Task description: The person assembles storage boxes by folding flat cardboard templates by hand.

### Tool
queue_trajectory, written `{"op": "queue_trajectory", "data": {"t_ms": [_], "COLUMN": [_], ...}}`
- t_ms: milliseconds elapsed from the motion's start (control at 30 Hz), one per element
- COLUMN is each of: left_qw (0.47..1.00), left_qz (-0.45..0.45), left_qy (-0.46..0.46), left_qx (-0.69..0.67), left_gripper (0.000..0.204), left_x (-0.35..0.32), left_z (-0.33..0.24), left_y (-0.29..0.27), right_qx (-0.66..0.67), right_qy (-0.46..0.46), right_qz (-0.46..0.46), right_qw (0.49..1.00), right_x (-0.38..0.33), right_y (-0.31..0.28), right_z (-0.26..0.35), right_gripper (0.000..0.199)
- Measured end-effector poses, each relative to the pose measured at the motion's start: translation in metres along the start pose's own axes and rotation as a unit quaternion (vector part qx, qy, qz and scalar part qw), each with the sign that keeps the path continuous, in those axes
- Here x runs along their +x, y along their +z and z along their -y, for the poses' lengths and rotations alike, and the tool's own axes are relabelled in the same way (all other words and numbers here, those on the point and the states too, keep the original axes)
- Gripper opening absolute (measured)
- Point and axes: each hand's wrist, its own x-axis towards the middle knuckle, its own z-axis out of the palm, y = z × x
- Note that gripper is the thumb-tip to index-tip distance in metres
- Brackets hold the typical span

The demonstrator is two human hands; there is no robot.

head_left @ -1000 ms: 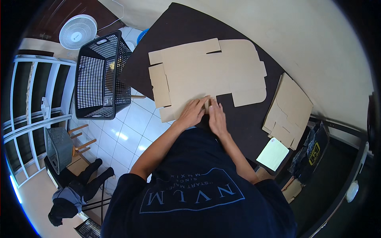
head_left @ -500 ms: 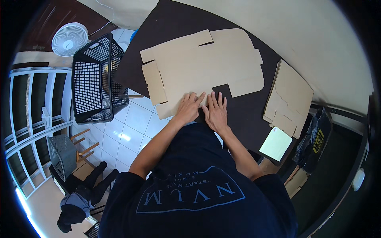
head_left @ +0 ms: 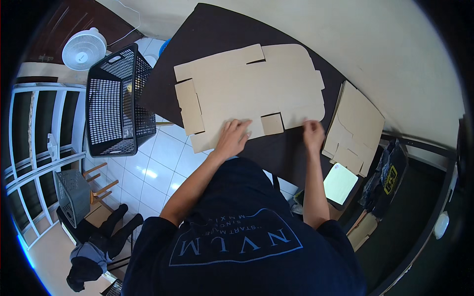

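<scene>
So the hands are spreading apart now, left hand (head_left: 233, 138) pressing flat on the cardboard blank (head_left: 247, 91) lying on the bench (head_left: 276, 153), right hand (head_left: 313, 134) sliding over to pinch its right flap edge.

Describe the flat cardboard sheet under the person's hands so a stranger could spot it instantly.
On the dark table by the cream wall, the flat cardboard sheet lies unfolded with the left hand and the right hand at its near edge. Unlike the cardboard stack at the right, it is single, larger and spread with notched flaps.
</scene>
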Motion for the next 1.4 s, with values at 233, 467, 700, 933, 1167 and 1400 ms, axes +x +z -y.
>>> {"op": "queue_trajectory", "data": {"t_ms": [233, 467, 700, 933, 1167, 1400], "left_qw": [0.977, 0.975, 0.993, 0.863, 0.834, 0.895], "left_qz": [0.052, 0.043, 0.072, 0.029, -0.021, -0.203], "left_qy": [0.076, 0.089, 0.048, -0.177, -0.213, -0.145], "left_qx": [0.192, 0.199, -0.075, -0.472, -0.509, -0.369], "left_gripper": [0.047, 0.046, 0.038, 0.054, 0.071, 0.038], "left_x": [0.02, 0.028, 0.041, 0.059, 0.078, 0.048], "left_z": [-0.035, -0.021, 0.008, 0.009, -0.073, -0.035], "left_y": [0.024, 0.025, 0.014, -0.04, -0.102, -0.122], "right_qx": [-0.094, 0.391, 0.404, 0.16, 0.083, 0.13], "right_qy": [0.056, 0.209, -0.027, -0.245, -0.345, -0.428], "right_qz": [-0.15, 0.085, 0.068, 0.156, 0.164, 0.198], "right_qw": [0.983, 0.892, 0.912, 0.943, 0.92, 0.872], "right_x": [0.102, 0.081, 0.008, -0.08, -0.105, -0.107], "right_y": [0.003, -0.034, -0.034, 0.013, 0.021, -0.001], "right_z": [-0.056, 0.01, 0.057, 0.126, 0.124, 0.139], "right_gripper": [0.049, 0.03, 0.022, 0.048, 0.066, 0.041]}}
